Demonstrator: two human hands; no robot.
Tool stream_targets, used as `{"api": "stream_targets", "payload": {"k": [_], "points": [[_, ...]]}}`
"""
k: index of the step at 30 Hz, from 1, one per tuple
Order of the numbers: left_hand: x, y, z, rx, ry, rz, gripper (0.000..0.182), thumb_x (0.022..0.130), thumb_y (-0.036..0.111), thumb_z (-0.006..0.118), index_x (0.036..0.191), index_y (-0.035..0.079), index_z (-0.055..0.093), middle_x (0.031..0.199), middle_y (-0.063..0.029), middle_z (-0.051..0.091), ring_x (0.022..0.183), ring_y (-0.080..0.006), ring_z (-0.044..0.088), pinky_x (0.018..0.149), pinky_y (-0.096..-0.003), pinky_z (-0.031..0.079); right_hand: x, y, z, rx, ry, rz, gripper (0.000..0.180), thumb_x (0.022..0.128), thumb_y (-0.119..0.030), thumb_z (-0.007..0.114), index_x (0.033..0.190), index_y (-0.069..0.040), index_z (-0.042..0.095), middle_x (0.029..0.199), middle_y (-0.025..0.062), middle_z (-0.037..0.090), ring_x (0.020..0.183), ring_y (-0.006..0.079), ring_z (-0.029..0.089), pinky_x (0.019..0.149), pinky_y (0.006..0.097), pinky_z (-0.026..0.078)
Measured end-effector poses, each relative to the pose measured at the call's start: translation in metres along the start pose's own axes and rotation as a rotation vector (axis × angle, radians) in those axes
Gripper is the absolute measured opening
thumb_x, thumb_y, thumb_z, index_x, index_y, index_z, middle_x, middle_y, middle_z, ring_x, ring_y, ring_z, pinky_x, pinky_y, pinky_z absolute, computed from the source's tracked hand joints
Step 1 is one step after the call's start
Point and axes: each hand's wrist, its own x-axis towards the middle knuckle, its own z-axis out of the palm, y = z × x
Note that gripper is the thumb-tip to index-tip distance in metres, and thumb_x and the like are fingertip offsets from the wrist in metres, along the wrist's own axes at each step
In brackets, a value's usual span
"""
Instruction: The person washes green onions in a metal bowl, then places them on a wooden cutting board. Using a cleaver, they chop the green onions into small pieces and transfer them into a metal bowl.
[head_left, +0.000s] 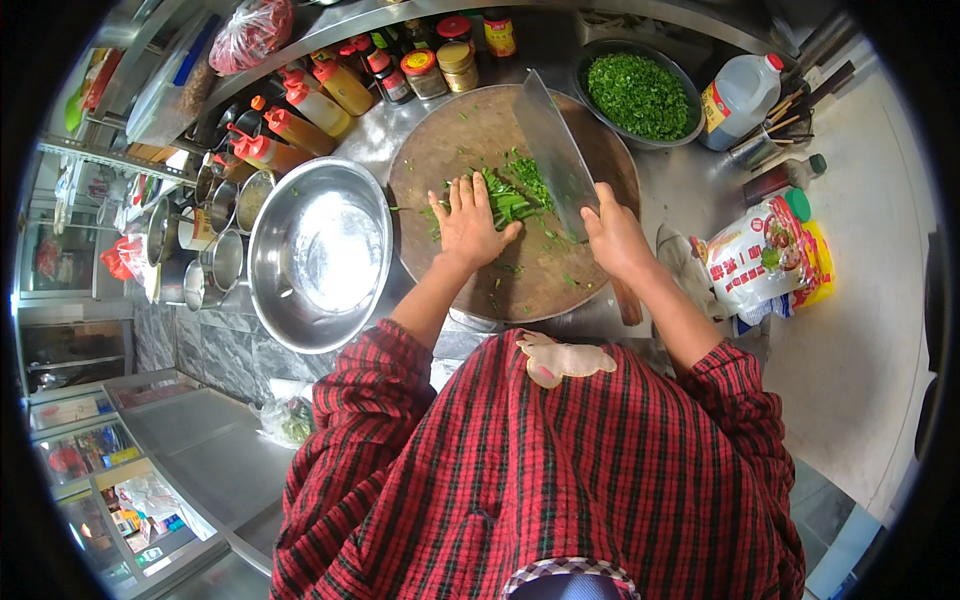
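Observation:
A round wooden chopping board (435, 139) lies before me, with cut green stalks (507, 204) and finely chopped greens (529, 174) near its middle. My left hand (471, 231) rests flat against the left side of the stalks, fingers spread and thumb out to the right. My right hand (616, 236) grips a cleaver (553, 154), its broad blade tilted along the right edge of the chopped greens. The wooden handle's end shows below my right hand. Loose green bits are scattered over the board.
A large steel basin (262, 247) stands left of the board. Behind right, a bowl (640, 139) holds chopped greens beside a plastic jug (739, 97). Squeeze bottles (315, 97) and jars (424, 75) line the back left. Seasoning bags (757, 259) lie at the right.

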Motion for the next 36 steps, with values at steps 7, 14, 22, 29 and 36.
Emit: {"api": "stream_targets", "payload": {"k": [7,14,22,29,36], "points": [[0.0,0.016,0.021,-0.205,0.104,0.103,0.08,0.08,0.036,0.067,0.139,-0.006,0.032,0.13,-0.021,0.044,0.123,-0.0364,0.039,0.108,-0.0495,0.028,-0.002,-0.002,0.001,-0.032,-0.036,0.001,0.028,0.094,-0.017,0.048,0.117,-0.001,0.04,0.082,0.027,0.062,0.08,0.0458,0.059,0.071,0.0535,0.044],[-0.008,0.023,0.004,-0.068,0.035,0.019,0.109,0.069,0.061,0.068,0.146,-0.002,0.023,0.149,-0.0193,0.029,0.14,-0.0354,0.02,0.113,-0.0582,0.008,-0.003,-0.005,0.006,-0.052,-0.003,-0.061,0.026,0.094,-0.015,0.05,0.113,0.0,0.04,0.079,0.0279,0.061,0.078,0.0476,0.058,0.067,0.0524,0.042],[0.012,0.0,0.01,-0.042,0.097,0.102,0.075,0.077,0.045,0.069,0.132,0.002,0.043,0.13,-0.0151,0.046,0.125,-0.0344,0.038,0.104,-0.0566,0.026,-0.004,-0.005,0.007,-0.131,-0.006,-0.095,0.027,0.095,-0.016,0.047,0.115,-0.002,0.039,0.078,0.0255,0.063,0.076,0.0453,0.06,0.067,0.0538,0.045],[0.008,0.007,0.015,-0.15,0.129,0.061,0.087,0.076,0.051,0.069,0.138,0.0,0.037,0.132,-0.0182,0.045,0.122,-0.0348,0.039,0.104,-0.0528,0.028,-0.005,-0.011,0.007,-0.156,0.012,-0.108,0.025,0.095,-0.016,0.047,0.113,-0.002,0.039,0.079,0.0254,0.064,0.077,0.045,0.061,0.068,0.0541,0.046],[0.004,0.008,-0.004,-0.154,-0.009,-0.054,0.1,0.079,0.068,0.055,0.146,0.0,0.025,0.152,-0.0206,0.024,0.144,-0.0325,0.015,0.114,-0.0581,0.003,-0.004,-0.021,0.004,-0.193,-0.063,-0.071,0.027,0.094,-0.016,0.048,0.115,-0.003,0.04,0.08,0.0276,0.063,0.079,0.0471,0.06,0.069,0.0546,0.045]]}}
